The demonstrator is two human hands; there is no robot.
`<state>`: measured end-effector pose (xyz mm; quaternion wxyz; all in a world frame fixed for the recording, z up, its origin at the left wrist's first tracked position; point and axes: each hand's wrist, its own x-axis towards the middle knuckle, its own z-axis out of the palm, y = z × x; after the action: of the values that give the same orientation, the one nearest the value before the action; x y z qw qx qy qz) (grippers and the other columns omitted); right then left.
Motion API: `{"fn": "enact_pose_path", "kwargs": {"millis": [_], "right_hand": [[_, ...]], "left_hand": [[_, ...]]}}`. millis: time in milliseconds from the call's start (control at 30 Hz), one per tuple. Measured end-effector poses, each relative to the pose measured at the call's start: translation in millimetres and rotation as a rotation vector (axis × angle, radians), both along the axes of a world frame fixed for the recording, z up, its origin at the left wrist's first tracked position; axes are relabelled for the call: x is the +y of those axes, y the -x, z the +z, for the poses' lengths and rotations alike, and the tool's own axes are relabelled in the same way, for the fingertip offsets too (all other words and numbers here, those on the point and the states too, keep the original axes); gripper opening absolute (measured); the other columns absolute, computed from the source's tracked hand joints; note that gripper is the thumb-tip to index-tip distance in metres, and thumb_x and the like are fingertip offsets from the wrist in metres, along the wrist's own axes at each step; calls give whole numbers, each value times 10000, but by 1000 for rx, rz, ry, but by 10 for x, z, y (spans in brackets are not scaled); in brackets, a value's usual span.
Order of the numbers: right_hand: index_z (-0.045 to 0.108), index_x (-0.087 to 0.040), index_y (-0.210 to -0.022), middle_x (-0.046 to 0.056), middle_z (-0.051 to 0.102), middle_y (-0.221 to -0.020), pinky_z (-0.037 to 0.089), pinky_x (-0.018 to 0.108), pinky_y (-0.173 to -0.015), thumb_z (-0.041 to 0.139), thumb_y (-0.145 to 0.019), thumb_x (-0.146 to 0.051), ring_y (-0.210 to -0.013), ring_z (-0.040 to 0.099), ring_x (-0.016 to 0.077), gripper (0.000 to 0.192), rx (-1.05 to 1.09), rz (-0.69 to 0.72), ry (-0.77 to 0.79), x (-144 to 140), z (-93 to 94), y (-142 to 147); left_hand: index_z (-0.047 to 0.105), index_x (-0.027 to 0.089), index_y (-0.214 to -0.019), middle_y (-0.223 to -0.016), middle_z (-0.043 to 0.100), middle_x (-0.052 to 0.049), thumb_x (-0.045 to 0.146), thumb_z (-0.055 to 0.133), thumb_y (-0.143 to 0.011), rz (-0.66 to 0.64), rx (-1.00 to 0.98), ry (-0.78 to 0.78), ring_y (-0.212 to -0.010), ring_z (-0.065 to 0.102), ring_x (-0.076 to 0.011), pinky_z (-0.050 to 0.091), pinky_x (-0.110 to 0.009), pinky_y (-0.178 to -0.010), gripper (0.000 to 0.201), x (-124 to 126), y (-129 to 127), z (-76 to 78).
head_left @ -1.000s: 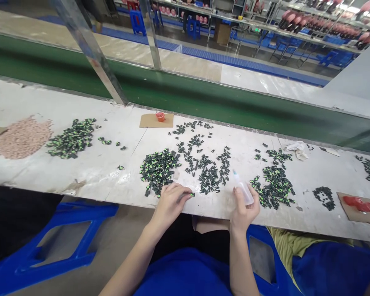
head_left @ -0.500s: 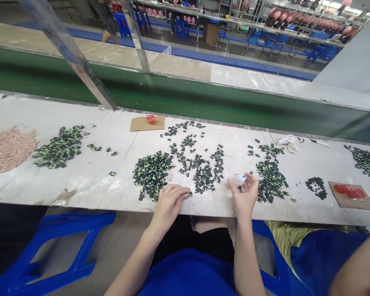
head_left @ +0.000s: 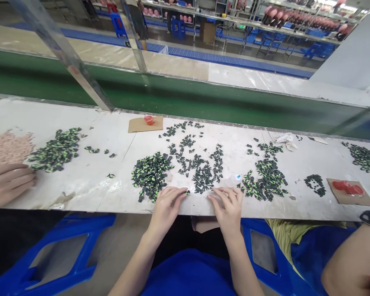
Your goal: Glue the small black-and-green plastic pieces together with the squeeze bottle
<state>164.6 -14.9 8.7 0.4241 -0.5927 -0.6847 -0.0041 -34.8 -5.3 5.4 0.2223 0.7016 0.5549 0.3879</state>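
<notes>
Pinches a small piece [head_left: 187, 192], dark with some green, between thumb and forefinger of the left hand [head_left: 168, 201], close to the near edge of the table [head_left: 89, 181]. Cannot tell from this angle: resting on the surface or just off it.

Just beyond the right hand [head_left: 226, 201], lying partly hidden by the fingers: a bottle, blue tip [head_left: 238, 176] showing, contents impossible to make out. Farther beyond the left hand and slightly to its left, sitting on a card [head_left: 135, 126]: a red cup [head_left: 148, 119], contents too small to tell. Well to the right of the right hand, side by side on another card [head_left: 364, 199]: two red tubs [head_left: 353, 190], contents likewise unclear.

Left hand: palm down, fingers bent and close together, pointing in toward the right one. Right hand: fingers arched and slightly spread, thumb apart from forefinger, facing the left; touching the loose pieces [head_left: 202, 179] or just short of them, cannot tell.

Scattered beyond and between both hands: those loose pieces, black. Heaped just left of the left hand: a green-dotted pile [head_left: 151, 174]. Just right of the right hand: a second pile [head_left: 268, 176]. Far left, near pink bits [head_left: 9, 148]: a co-worker's hand [head_left: 9, 185].
</notes>
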Motion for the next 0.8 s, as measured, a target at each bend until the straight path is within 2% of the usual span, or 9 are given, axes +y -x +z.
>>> {"fn": "enact_pose_path", "kwargs": {"millis": [100,233,300,400,500,633,800], "right_hand": [[723,-230,-909,73,646,-857,501,388,-768,594,-872,-311,-882,526,233,156,5,16,113,29,-71,63],[721,-209,-839,73,631,-805,504,350,-703,533,-906,-325,-806,559,221,231,4,19,190,108,-117,67],[708,-204,-829,73,628,-789,498,345,-680,490,-924,-326,-782,567,225,267,-18,42,220,118,-94,57],[695,-206,-947,76,634,-812,497,341,-688,427,-947,-316,-780,591,225,290,18,73,267,93,-1,35],[692,-218,-1015,65,645,-837,508,310,-713,424,-946,-304,-788,625,199,290,204,149,350,53,127,25],[724,-219,-890,48,686,-851,522,272,-719,546,-880,-317,-815,654,180,203,538,253,479,18,256,85],[726,-197,-906,50,708,-822,549,292,-715,664,-776,-313,-775,666,182,185,827,159,453,4,291,249]], "left_hand": [[690,247,-973,-890,720,-40,273,513,-901,-6,-9,-6,-842,643,-199,472,-345,-760,193,-12,4,3],[694,241,-969,-894,715,-44,285,520,-899,0,-32,7,-843,644,-199,482,-348,-772,192,-42,26,11],[697,241,-970,-891,712,-43,280,531,-892,-2,-56,15,-843,643,-198,491,-344,-771,187,-58,34,19],[699,242,-977,-897,709,-41,273,549,-879,-4,-110,25,-853,643,-195,508,-333,-776,182,-77,19,41],[701,232,-983,-919,712,-44,262,556,-875,-6,-170,45,-874,648,-191,521,-319,-787,184,-83,-32,80],[703,223,-979,-910,718,-42,246,555,-876,-1,-184,51,-873,646,-192,522,-320,-794,182,-61,-111,148],[698,223,-1000,-884,717,-50,228,527,-896,-39,-135,-23,-856,632,-198,509,-335,-777,201,-36,-171,205]]}}
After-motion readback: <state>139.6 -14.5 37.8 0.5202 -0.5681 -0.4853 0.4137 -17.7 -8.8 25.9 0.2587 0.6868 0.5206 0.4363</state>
